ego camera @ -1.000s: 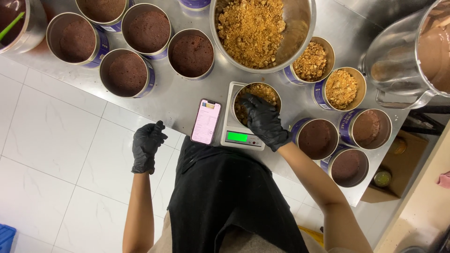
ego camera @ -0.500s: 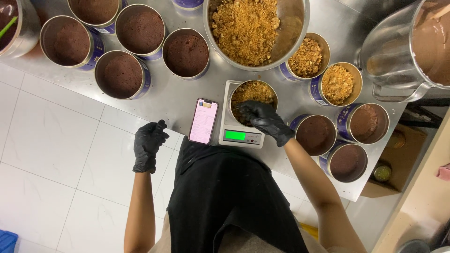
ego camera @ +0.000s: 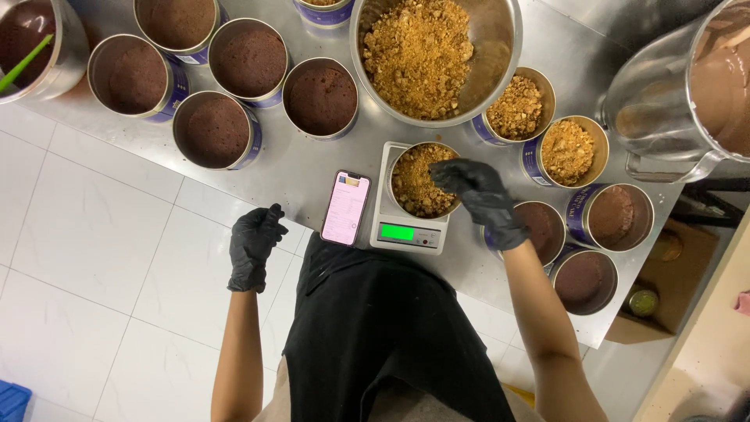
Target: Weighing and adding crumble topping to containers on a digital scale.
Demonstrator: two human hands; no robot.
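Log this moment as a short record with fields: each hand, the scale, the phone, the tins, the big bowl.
left hand: black glove, loosely curled, off the table edge, holding nothing
right hand: black glove, fingertips at the rim of the tin on the scale
tin on the scale: holds golden crumbs
scale: green display lit
phone: screen on, flat, left of the scale
crumb tins: two, right of the big bowl
dark-filled tins: several on both sides
big bowl: steel, crumbs heaped

The right hand (ego camera: 480, 202) has shifted from covering the tin (ego camera: 422, 181) on the scale (ego camera: 406, 230) to its right rim, exposing the crumbs (ego camera: 414, 184).
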